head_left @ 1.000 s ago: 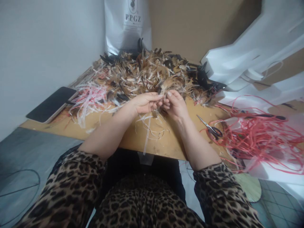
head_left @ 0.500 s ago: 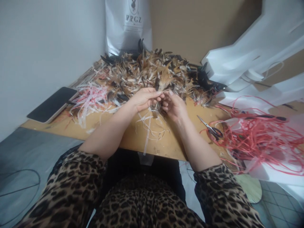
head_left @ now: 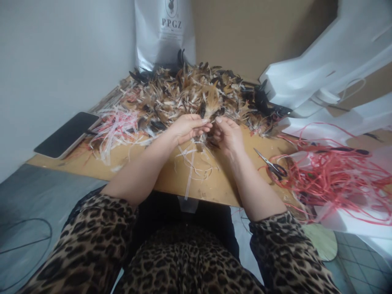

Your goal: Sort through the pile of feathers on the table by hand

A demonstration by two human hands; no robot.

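Note:
Thumb and fingers of my left hand are closed on the base of a small bunch of tan feathers, whose tips point away from me. Close beside it on the right, my right hand pinches with thumb and forefinger at the bunch's edge; what sits between those fingertips is too small to make out. Behind both hands spreads a big heap of brown, white and black feathers. Below them, thin white strips lie on the table, one hanging over its front edge.
Scissors lie right of my right arm, beside a tangle of red strips. At left are a phone and pink and white strips. A white bag stands behind the heap; a white machine is at the right.
My right hand has moved slightly right, leaving a small gap from the left fingertips. The left hand and the feather bunch stay nearly in place.

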